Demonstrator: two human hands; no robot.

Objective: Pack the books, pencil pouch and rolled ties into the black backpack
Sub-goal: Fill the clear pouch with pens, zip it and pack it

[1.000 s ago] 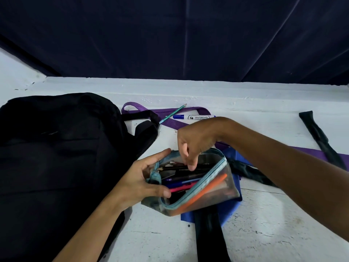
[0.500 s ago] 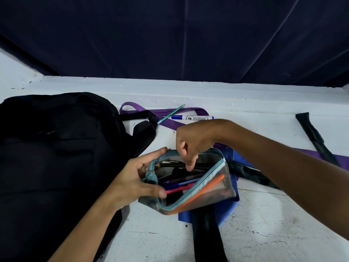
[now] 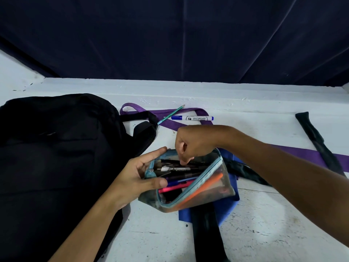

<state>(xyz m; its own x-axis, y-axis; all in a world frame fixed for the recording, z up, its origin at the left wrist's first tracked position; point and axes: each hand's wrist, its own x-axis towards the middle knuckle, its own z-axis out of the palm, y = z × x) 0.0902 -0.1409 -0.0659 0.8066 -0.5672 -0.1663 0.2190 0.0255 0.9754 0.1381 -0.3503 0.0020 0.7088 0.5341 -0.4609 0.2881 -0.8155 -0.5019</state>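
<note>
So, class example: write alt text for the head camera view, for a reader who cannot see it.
Two hands work at an open clear pencil pouch full of pens on a white table: the left hand holds its end, the right hand reaches inside. A black backpack lies left; a marker and pencil lie beyond.

Black backpack (image 3: pixel 56 157), purple tie (image 3: pixel 302 154), teal-trimmed clear pouch (image 3: pixel 207 190), blue-capped white marker (image 3: pixel 192 118).

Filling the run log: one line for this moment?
left hand holds pouch open | right hand fingers inside | backpack beside

Left hand (image 3: pixel 140 178) curled in grip, right hand (image 3: pixel 192 142) fingertips pinching downward
</note>
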